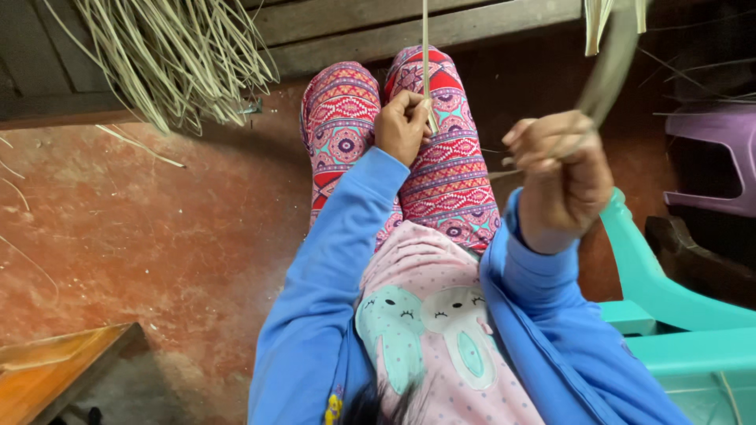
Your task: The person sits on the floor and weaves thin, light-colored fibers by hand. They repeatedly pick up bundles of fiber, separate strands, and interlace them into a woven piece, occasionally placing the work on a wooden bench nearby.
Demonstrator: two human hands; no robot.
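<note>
My left hand [402,126] rests on my lap over the patterned leggings [441,173], fingers closed on a thin pale palm-leaf strip [425,47] that runs straight up out of view. My right hand [561,177] is raised beside my right knee and blurred. It grips a wider greenish leaf strip [610,71] that curves up to the top edge. The two strips are apart. I wear a blue jacket [331,291] over a pink shirt.
A bundle of dried palm strips [169,55] hangs over a dark wooden step at top left. Red cement floor [157,236] lies to the left, a wooden bench corner [55,370] at bottom left. A turquoise plastic chair [669,307] and a purple stool [713,157] stand at right.
</note>
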